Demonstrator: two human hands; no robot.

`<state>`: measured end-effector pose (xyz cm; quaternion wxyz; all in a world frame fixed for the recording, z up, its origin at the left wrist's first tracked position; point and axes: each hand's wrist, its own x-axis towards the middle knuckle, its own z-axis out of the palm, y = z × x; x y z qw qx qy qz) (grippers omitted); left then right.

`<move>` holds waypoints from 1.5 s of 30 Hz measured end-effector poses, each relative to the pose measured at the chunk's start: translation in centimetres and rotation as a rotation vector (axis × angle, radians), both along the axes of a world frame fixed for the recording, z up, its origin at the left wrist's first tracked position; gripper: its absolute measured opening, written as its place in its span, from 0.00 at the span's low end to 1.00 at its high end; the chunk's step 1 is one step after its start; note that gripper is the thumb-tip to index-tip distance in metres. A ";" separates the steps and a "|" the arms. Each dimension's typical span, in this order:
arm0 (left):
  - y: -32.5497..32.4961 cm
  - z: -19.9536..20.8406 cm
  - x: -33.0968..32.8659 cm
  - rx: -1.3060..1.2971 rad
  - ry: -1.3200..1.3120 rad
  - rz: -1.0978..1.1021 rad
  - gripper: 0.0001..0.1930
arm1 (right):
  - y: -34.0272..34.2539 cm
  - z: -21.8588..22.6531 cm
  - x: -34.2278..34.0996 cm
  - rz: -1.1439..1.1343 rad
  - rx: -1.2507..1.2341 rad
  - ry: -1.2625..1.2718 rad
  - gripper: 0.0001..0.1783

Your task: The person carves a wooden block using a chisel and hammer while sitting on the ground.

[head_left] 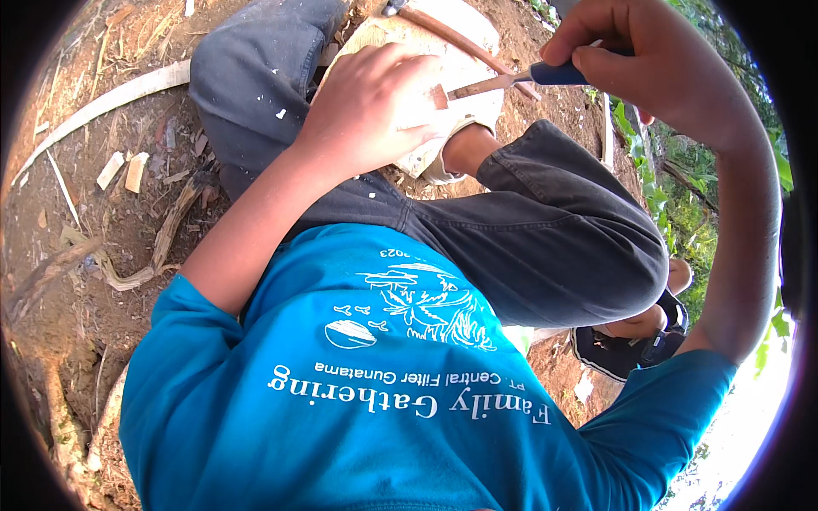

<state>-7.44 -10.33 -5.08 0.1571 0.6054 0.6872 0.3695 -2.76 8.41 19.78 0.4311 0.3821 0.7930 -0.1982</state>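
Blue cotton covers the torso of a seated person, whose T-shirt [341, 443], printed in white, fills the view from the centre down to 6 o'clock. At 12 o'clock is the left hand [366, 106], its fingers half curled and its thumb set apart from them. A small brown piece [440, 96] shows at its fingertips; glare washes out the contact, so I cannot tell whether they grip it. At 1 o'clock the right hand [626, 55] grasps a blue-handled tool [555, 74], thumb and bent fingers closed around the handle. Its narrow metal blade points toward 9 o'clock, the tip just beside the brown piece. Beyond the left hand, toward 12 o'clock, a hammer [456, 38] with a wooden handle lies on a pale, brightly lit surface [375, 32]. Dark grey trousers [545, 230] cover the bent legs. At 10 o'clock, pale wood chips [136, 172] lie on brown soil [51, 204]; at 4 o'clock is a black sandal [607, 355].
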 end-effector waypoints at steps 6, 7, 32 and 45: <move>2.7 -1.0 0.9 0.160 -0.076 -0.037 0.18 | -1.0 0.0 -1.9 0.061 -0.019 -0.043 0.13; 2.8 -1.3 0.8 0.140 -0.091 -0.045 0.16 | -1.0 -0.4 -1.1 0.144 0.014 0.024 0.13; 3.2 -1.0 1.3 0.105 -0.206 -0.079 0.12 | 6.3 -8.9 12.6 -0.066 -0.270 0.648 0.10; 2.8 -0.3 1.1 0.094 -0.208 -0.076 0.17 | 5.9 -8.2 13.5 -0.187 -0.304 0.542 0.11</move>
